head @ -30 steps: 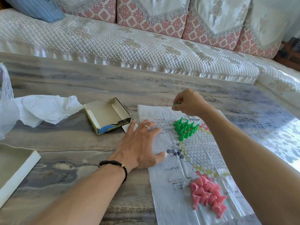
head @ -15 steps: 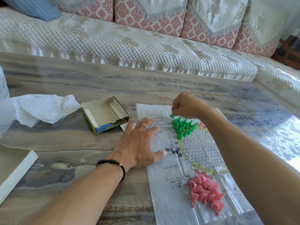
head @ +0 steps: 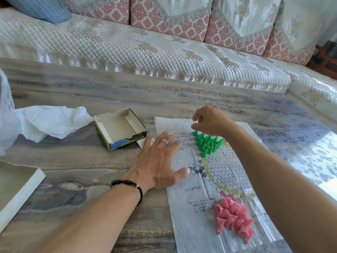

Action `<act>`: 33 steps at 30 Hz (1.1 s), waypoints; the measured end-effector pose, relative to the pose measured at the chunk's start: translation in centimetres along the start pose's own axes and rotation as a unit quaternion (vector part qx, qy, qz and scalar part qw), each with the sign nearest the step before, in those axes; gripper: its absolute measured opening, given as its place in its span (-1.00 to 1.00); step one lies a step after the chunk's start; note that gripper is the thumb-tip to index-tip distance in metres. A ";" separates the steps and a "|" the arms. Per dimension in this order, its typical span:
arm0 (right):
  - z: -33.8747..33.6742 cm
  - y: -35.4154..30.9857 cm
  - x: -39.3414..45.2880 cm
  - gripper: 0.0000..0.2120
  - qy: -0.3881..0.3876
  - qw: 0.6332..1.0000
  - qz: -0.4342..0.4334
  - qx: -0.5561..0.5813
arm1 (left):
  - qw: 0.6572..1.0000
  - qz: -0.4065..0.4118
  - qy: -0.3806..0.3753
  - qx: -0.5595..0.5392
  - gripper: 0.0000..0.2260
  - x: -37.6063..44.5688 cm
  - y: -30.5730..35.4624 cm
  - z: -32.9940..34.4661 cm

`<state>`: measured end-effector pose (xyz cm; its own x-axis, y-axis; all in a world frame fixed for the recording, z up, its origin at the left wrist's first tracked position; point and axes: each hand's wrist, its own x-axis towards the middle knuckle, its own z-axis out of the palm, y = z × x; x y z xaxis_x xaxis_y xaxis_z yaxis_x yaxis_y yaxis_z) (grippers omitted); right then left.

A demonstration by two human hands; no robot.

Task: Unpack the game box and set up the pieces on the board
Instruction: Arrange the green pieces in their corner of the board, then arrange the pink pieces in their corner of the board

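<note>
A thin paper game board [head: 217, 172] with a hexagon grid lies flat on the marble table. Several green cone pieces [head: 207, 143] stand in a triangle at the board's far corner. Pink cone pieces [head: 234, 220] lie in a loose heap near the board's close end. My left hand [head: 160, 161] presses flat on the board's left edge, fingers spread. Just above the farthest green piece hovers my right hand [head: 209, 121], fingers loosely bent and nothing in them. The small card game box [head: 120, 128] sits open to the left of the board.
Crumpled white tissue paper [head: 52, 121] lies left of the box. A clear plastic bag [head: 7, 114] stands at the far left edge. A white box lid [head: 16, 187] juts in at lower left. A quilted sofa [head: 145, 50] runs along the table's far side.
My right hand carried a green piece down to the far tip of the green triangle, set it there and let go, then rose slightly. My left hand stayed on the board.
</note>
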<state>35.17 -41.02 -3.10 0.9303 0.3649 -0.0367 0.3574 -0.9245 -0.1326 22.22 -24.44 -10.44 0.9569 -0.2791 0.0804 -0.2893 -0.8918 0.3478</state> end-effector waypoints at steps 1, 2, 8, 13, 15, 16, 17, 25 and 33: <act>-0.1 -0.1 -0.2 -0.78 0.016 1.000 -0.004 -0.001 | 1.000 0.002 0.004 0.004 -0.25 0.0 0.0 0.0; -0.3 -0.2 -0.4 -0.77 0.034 0.999 -0.009 -0.002 | 1.000 0.005 0.009 0.010 -0.26 0.0 0.0 -0.1; -0.2 -0.7 -3.5 -0.77 0.111 0.993 -0.018 0.025 | 0.999 0.028 0.030 0.022 -0.22 -0.3 0.2 0.0; 0.5 -0.2 -8.3 -0.79 0.090 0.995 -0.025 0.040 | 0.997 0.044 0.024 0.049 -0.25 -0.8 0.4 0.2; 0.7 0.2 -10.4 -0.79 0.075 0.996 -0.029 0.044 | 0.996 0.055 0.007 0.067 -0.22 -1.0 0.5 0.0; 0.7 0.5 -11.3 -0.80 0.071 0.996 -0.032 0.046 | 0.995 0.061 -0.004 0.074 -0.21 -1.2 0.7 -0.1; 0.7 0.8 -12.3 -0.80 0.068 0.996 -0.034 0.051 | 0.995 0.063 -0.012 0.077 -0.21 -1.4 0.9 -0.2; 0.9 2.1 -19.1 -0.81 0.020 0.995 -0.017 0.093 | 0.998 0.062 0.008 0.023 -0.22 -6.0 4.6 1.0; 1.7 2.2 -21.4 -0.75 -0.013 0.997 -0.004 0.077 | 0.998 0.062 0.017 0.017 -0.39 -8.5 6.6 1.7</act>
<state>15.92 -50.69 -4.29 0.9245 0.3764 -0.0598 0.3456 -0.8943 -0.2842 12.09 -28.55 -10.42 0.9141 -0.3761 0.1517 -0.4052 -0.8631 0.3014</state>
